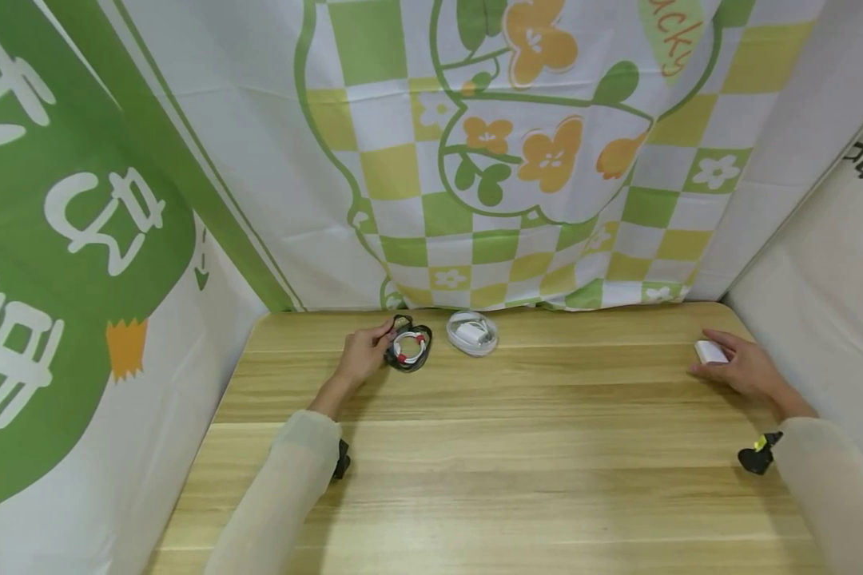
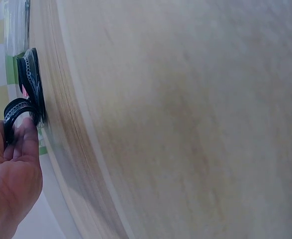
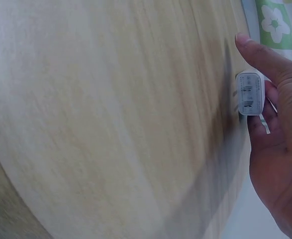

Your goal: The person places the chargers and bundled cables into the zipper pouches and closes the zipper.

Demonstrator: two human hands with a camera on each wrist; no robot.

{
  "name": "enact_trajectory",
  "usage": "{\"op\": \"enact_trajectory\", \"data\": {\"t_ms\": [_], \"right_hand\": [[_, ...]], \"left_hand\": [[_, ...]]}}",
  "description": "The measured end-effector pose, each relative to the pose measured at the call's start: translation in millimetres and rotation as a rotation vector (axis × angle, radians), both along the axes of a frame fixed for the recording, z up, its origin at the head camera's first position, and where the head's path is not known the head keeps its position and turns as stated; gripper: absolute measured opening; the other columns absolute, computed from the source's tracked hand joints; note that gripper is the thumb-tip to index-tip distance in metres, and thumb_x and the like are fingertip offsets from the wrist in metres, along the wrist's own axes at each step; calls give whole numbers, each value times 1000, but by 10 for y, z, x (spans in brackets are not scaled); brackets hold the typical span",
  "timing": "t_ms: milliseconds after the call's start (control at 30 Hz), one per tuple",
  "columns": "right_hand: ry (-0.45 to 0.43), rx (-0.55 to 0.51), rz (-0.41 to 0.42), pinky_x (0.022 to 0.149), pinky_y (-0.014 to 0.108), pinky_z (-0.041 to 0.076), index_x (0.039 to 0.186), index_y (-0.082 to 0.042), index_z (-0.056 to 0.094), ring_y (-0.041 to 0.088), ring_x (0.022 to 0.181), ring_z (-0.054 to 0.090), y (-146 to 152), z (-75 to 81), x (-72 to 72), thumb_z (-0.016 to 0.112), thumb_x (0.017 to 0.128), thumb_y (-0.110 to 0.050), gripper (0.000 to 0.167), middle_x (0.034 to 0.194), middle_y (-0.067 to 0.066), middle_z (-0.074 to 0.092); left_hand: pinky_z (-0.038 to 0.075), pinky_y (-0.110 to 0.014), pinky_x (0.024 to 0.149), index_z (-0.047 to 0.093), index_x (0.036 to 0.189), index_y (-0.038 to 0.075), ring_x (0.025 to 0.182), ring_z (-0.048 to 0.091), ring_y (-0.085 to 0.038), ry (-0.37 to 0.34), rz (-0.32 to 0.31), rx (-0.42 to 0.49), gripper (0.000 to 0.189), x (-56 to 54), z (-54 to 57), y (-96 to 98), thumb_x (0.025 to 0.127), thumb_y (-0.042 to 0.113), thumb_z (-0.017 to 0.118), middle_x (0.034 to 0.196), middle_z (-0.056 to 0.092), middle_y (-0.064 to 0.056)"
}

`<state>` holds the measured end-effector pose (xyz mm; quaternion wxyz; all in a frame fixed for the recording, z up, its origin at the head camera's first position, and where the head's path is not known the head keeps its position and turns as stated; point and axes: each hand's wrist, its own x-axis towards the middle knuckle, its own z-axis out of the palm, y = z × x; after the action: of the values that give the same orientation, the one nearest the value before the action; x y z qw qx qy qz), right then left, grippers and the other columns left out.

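Note:
At the far edge of the table my left hand (image 1: pixel 363 351) pinches the black zipped rim of a small round case (image 1: pixel 407 366). A coiled white cable (image 1: pixel 399 349) with red bands shows in it. In the left wrist view the zipper teeth of the case (image 2: pixel 32 79) show, and its rim curves up at the fingertips. Near the right end, my right hand (image 1: pixel 744 367) is around a white charger plug (image 1: pixel 710 352). The right wrist view shows printed text on the plug (image 3: pixel 250 94), the fingers against its side and the thumb held straight, apart from it.
Right of the left hand lies another round clear case (image 1: pixel 495 342) with a white plug and cable in it. Behind the wooden table (image 1: pixel 518 463) hangs a checked, flowered cloth (image 1: pixel 496 239). Further cloths hang at both sides, and a black camera is strapped to each wrist.

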<state>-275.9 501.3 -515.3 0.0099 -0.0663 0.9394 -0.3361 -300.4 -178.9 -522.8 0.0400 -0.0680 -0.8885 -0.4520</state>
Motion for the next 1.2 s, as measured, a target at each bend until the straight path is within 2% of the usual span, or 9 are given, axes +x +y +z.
{"op": "enact_trajectory", "data": {"t_ms": [67, 167, 267, 333, 533, 700, 833, 1000, 1200], "right_hand": [[2, 1, -10, 73, 2, 37, 155, 15, 38, 59, 127, 51, 8, -14, 8, 85, 92, -21, 87, 150, 48, 40], [10, 0, -20, 73, 2, 39, 154, 15, 40, 20, 116, 65, 20, -34, 9, 86, 92, -22, 85, 150, 47, 41], [36, -16, -30, 73, 2, 39, 151, 15, 44, -20, 102, 47, 20, -51, 13, 86, 91, -21, 82, 148, 46, 45], [55, -32, -25, 74, 1, 39, 150, 17, 45, -30, 98, 36, 23, -67, 17, 85, 92, -18, 79, 146, 46, 47], [109, -26, -38, 73, -1, 40, 143, 20, 50, -31, 95, 37, 37, -107, 26, 83, 92, -11, 68, 141, 48, 50], [87, -1, -85, 69, 2, 43, 139, 19, 56, -29, 89, 40, 33, -94, 32, 84, 93, -15, 64, 136, 47, 54], [58, 43, -111, 66, 5, 44, 137, 16, 60, -27, 87, 41, 27, -58, 31, 85, 92, -23, 65, 133, 44, 59], [37, 93, -113, 64, 13, 48, 135, 14, 63, -13, 86, 52, 26, -7, 24, 87, 91, -29, 66, 126, 41, 65], [18, 128, -115, 64, 20, 50, 134, 13, 64, 8, 89, 63, 15, 15, 22, 86, 91, -35, 68, 121, 38, 69]], "left_hand": [[59, -37, 96, 58, 148, 3, 123, 69, -28, -2, 0, 1, 39, 5, 8, 6, 109, 9, 57, 134, 69, -16], [58, -40, 99, 57, 148, 3, 124, 69, -29, -10, 1, 13, 39, 10, 11, 11, 109, 8, 57, 135, 69, -16], [58, -40, 99, 57, 148, 3, 124, 69, -29, -15, 2, 25, 39, 9, 8, 14, 109, 8, 57, 135, 69, -17], [58, -40, 99, 58, 147, 4, 123, 69, -29, -13, 3, 26, 39, 5, 6, 16, 109, 8, 58, 134, 69, -16], [59, -35, 96, 57, 148, 3, 123, 69, -28, -10, -3, 20, 39, 6, 4, 12, 109, 8, 57, 134, 69, -17], [57, -24, 85, 56, 149, 4, 123, 69, -28, -14, -6, 5, 39, 12, 8, 6, 110, 10, 56, 134, 69, -16], [58, -27, 90, 57, 148, 4, 123, 69, -28, -11, -4, 6, 39, 11, 9, 7, 109, 9, 57, 134, 69, -16], [59, -38, 96, 57, 147, 1, 123, 69, -30, 4, -8, 13, 39, 10, 4, 9, 109, 6, 57, 133, 69, -18], [59, -33, 94, 57, 147, 2, 122, 70, -29, 9, -3, 7, 39, 6, 4, 2, 109, 7, 57, 133, 69, -17]]}}
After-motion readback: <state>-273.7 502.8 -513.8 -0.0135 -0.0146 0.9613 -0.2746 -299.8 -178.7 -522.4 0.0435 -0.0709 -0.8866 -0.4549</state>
